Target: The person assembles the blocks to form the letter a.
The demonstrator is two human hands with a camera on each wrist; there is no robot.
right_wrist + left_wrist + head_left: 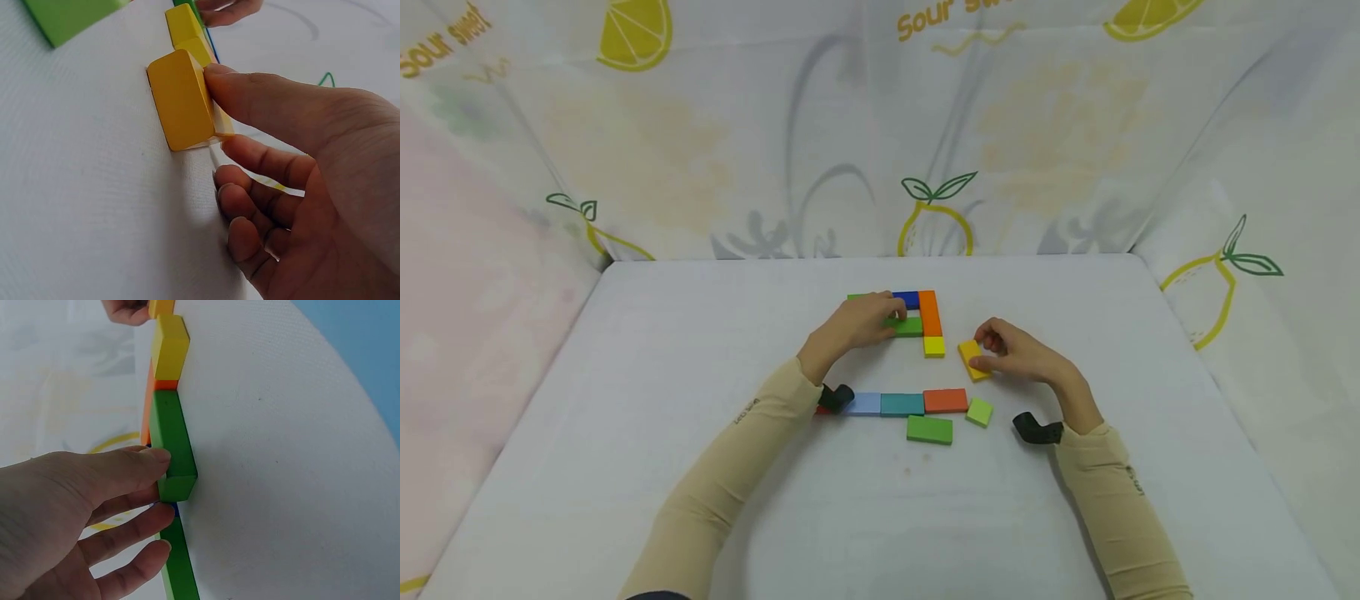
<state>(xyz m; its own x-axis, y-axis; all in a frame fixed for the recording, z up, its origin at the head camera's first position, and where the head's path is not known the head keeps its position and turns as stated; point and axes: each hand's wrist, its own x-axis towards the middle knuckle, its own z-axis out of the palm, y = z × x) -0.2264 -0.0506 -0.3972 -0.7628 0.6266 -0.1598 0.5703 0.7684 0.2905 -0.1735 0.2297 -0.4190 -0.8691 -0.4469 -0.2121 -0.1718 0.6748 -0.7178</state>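
Observation:
My left hand (867, 321) pinches a green block (172, 440), with the thumb on its near side and the index finger mostly hidden behind it. That green block sits beside an orange block (929, 313), below a blue block (907, 300). A small yellow block (934, 347) touches the orange block's near end. To the right, my right hand (1018, 354) pinches an amber-yellow block (181, 103) between thumb and index finger, its other fingers loosely curled. The amber block lies at a slant, a short gap from the small yellow one.
Nearer the body runs a row with a light blue block (862, 405), a teal block (902, 405) and a red-orange block (945, 401). A lime block (979, 412) lies at its right end, and a green block (929, 430) lies just below. A white cloth covers the table (625, 350).

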